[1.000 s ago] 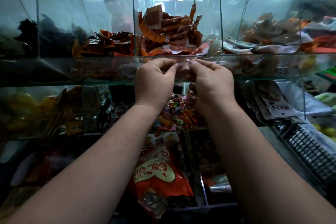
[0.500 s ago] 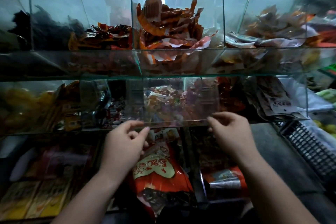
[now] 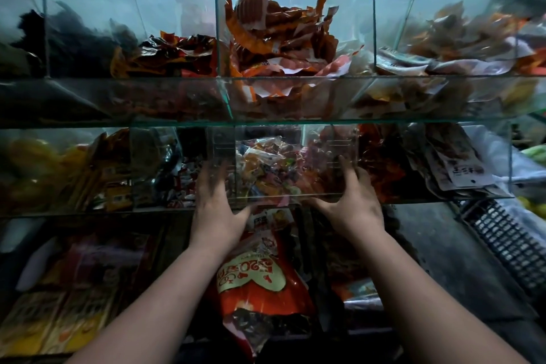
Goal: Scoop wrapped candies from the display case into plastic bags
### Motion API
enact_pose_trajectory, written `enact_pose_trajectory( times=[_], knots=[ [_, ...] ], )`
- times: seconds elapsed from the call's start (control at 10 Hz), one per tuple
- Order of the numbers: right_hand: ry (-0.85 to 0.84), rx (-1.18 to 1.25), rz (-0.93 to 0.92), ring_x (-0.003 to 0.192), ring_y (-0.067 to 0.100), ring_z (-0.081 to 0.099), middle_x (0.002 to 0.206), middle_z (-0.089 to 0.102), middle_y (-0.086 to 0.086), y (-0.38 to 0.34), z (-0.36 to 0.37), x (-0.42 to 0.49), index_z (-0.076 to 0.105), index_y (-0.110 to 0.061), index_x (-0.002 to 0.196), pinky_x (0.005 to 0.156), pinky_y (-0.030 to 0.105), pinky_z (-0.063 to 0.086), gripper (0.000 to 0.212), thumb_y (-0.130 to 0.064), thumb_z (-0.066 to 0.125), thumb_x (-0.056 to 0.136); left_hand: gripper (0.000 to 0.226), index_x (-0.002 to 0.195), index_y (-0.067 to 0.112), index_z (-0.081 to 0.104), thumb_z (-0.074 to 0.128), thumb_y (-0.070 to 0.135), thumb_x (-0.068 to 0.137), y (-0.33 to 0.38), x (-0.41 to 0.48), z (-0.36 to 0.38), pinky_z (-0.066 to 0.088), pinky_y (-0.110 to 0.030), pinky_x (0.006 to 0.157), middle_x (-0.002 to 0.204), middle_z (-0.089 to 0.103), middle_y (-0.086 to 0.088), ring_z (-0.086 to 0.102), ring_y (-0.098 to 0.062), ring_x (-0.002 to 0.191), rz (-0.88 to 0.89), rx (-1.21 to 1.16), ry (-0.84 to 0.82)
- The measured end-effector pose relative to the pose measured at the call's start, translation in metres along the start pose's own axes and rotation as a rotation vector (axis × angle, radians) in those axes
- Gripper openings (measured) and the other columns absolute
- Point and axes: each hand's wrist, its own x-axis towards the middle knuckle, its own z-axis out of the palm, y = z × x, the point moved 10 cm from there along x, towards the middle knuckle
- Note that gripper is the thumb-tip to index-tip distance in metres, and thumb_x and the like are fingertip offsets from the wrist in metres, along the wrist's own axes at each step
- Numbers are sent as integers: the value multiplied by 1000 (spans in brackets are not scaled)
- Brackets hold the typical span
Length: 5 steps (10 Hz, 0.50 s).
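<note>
Head view: left hand (image 3: 217, 207) and right hand (image 3: 353, 205), fingers spread wide, flank wrapped candies (image 3: 266, 170) at the shelf's (image 3: 88, 211) front edge; fingertips blurred.

Heaped loose and jumbled in the centre compartment on the middle shelf of a tiered glass display case (image 3: 88, 124), behind its clear front: small wrapped candies (image 3: 266, 168) in orange, yellow, pink and white, slightly blurred.

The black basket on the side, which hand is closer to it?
Right. The right hand is left of the black basket, at the candy bin front glass; the left hand is farther left.
</note>
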Motion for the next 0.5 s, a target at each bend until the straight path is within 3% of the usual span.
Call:
enact_pose_trajectory(
  times=[0.1, 0.2, 0.3, 0.4, 0.5],
  knots=[
    [-9, 84, -4, 145, 23, 36, 157, 22, -13, 1, -1, 6, 22, -55, 148, 110, 48, 47, 102, -74, 76, 64, 90, 152, 45, 20, 75, 55, 82, -7, 5, 4, 45, -47, 109, 166, -2, 12, 27, -30, 150, -44, -25, -27],
    [1, 69, 12, 144, 25, 38, 157, 24, -9, 1, 0, 1, 28, -57, 144, 107, 49, 50, 92, -73, 74, 67, 90, 154, 50, 16, 75, 49, 85, -2, 6, -3, 38, -42, 112, 160, -13, 28, 12, -22, 155, 11, -34, 2],
    [-5, -7, 42, 146, 29, 34, 159, 24, -2, 0, -2, -9, 26, -57, 146, 110, 50, 47, 92, -73, 73, 69, 85, 151, 50, 23, 75, 50, 84, -1, 1, -6, 46, -44, 109, 157, -6, 31, 24, -24, 151, 27, 15, -30],
    [70, -133, 26, 152, 33, 21, 165, 16, 7, -12, -17, -19, 26, -53, 149, 120, 50, 32, 92, -72, 72, 71, 78, 149, 45, 32, 73, 57, 83, -2, -2, -8, 41, -48, 114, 159, -3, 28, 26, -27, 150, 34, 50, -32],
    [197, -115, -196, 142, 30, 36, 153, 37, 10, -59, -37, -30, 42, -43, 143, 113, 46, 41, 73, -62, 71, 79, 72, 147, 34, 39, 69, 58, 85, 16, -3, -24, 11, -50, 124, 164, 7, 4, 7, -27, 152, 95, 95, 100]
  ],
)
